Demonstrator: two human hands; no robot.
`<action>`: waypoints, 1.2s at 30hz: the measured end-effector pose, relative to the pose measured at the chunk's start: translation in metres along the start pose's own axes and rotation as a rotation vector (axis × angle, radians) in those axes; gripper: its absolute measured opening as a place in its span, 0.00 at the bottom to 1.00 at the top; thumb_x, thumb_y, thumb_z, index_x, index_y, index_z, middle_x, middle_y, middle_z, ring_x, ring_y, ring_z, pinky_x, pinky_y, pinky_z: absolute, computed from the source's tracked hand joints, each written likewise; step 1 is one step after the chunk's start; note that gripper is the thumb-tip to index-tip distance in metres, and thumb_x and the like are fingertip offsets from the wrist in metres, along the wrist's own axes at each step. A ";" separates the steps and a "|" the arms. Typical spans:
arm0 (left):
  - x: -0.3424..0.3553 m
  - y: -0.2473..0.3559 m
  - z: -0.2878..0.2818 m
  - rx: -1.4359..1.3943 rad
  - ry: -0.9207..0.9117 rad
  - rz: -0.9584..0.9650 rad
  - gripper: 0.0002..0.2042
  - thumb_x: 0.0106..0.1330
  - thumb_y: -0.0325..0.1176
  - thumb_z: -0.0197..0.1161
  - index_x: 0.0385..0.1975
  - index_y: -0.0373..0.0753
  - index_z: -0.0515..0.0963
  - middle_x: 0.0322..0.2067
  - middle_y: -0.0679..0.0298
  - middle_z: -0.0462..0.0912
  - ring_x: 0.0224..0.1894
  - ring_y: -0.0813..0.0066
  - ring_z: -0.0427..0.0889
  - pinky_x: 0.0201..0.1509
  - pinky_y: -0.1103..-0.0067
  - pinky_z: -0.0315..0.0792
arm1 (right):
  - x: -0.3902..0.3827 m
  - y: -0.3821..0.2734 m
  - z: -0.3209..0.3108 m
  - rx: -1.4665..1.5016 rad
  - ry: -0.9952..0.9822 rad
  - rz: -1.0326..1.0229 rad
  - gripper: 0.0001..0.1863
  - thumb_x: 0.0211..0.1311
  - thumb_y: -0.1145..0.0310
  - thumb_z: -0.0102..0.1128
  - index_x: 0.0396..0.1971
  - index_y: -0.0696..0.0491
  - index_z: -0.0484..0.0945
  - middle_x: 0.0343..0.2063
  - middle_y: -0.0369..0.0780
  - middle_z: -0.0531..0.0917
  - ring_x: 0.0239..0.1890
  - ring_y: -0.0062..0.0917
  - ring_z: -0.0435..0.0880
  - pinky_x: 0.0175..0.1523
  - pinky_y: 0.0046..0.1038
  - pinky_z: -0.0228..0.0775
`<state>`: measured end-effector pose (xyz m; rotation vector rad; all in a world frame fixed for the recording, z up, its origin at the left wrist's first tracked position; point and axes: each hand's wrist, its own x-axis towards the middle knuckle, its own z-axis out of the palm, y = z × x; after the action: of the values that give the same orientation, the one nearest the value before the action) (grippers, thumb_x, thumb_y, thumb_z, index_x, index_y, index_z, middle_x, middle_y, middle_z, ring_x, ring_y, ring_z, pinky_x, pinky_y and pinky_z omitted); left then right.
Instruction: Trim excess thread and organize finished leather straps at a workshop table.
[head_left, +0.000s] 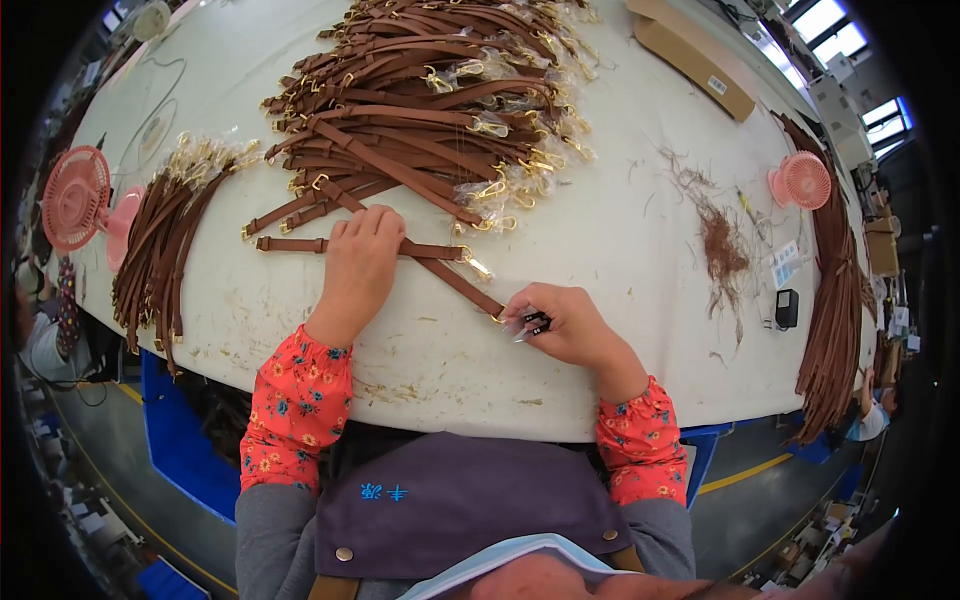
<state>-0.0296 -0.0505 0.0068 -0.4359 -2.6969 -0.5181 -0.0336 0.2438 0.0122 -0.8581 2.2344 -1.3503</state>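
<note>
While left hand (pixel 365 248) is closed over brown strap (pixel 455 283) near frame centre, right hand (pixel 567 325) grips black tool (pixel 538 324) by strap end (pixel 488 304); step seems end finishing; next needs strap steady.

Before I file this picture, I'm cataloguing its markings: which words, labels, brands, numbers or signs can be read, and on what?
Purple apron: blue characters on the front, clear, but I won't copy them out.
Cardboard box: white label, too small to read.
White-and-blue sheet: details too small to read.
Small black box: any markings too small to read.
</note>
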 end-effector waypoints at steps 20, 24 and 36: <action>-0.002 0.050 0.019 -0.587 -0.255 0.249 0.07 0.60 0.24 0.66 0.34 0.37 0.75 0.31 0.58 0.76 0.39 0.57 0.78 0.41 0.67 0.74 | -0.010 -0.019 -0.017 -0.322 -0.192 -0.064 0.13 0.49 0.67 0.73 0.37 0.45 0.83 0.38 0.32 0.81 0.32 0.28 0.84 0.38 0.29 0.76; 0.001 0.052 0.022 -0.610 -0.290 0.182 0.06 0.62 0.22 0.62 0.35 0.36 0.73 0.32 0.56 0.77 0.37 0.54 0.77 0.40 0.66 0.73 | -0.009 -0.023 -0.016 -0.235 -0.026 -0.103 0.17 0.54 0.61 0.74 0.43 0.46 0.82 0.36 0.34 0.82 0.33 0.29 0.84 0.38 0.29 0.76; 0.005 0.053 0.006 -0.875 -0.295 -0.052 0.16 0.65 0.19 0.62 0.52 0.38 0.75 0.41 0.59 0.77 0.36 0.77 0.81 0.37 0.80 0.76 | -0.006 -0.014 -0.006 -0.227 0.054 0.055 0.22 0.56 0.57 0.74 0.48 0.47 0.79 0.36 0.37 0.84 0.36 0.26 0.87 0.38 0.28 0.78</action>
<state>-0.0167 0.0004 0.0190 -0.6988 -2.6067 -1.7762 -0.0284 0.2474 0.0279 -0.8366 2.4684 -1.1229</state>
